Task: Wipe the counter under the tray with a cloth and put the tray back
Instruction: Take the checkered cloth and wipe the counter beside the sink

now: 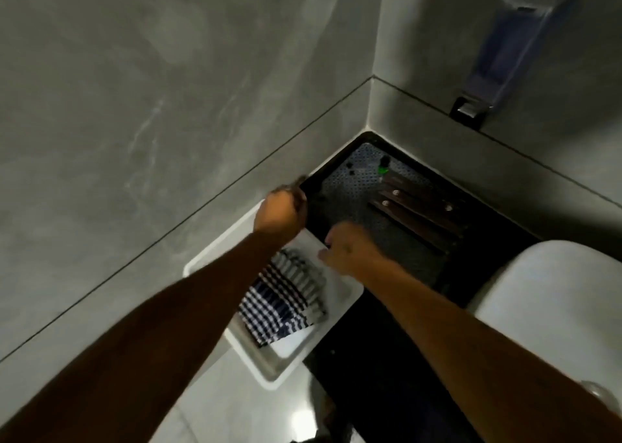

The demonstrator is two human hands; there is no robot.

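Observation:
A black tray (pixel 494 227) with a perforated grey mat sits in the counter corner against the grey walls. Wooden-handled knives (pixel 417 213) and small dark and green items lie on it. My left hand (pixel 279 213) is closed around the tray's left corner by the wall. My right hand (pixel 350 251) grips its near left edge. A blue and white checked cloth (pixel 286 298) lies folded in a white tray (pixel 208 257) just left of the black one, under my forearms.
A white rounded basin (pixel 555 301) stands at the right, close to the black tray. A bluish dispenser (pixel 505 55) hangs on the right wall above. Dark counter (pixel 370 358) runs toward me; a pale surface lies lower left.

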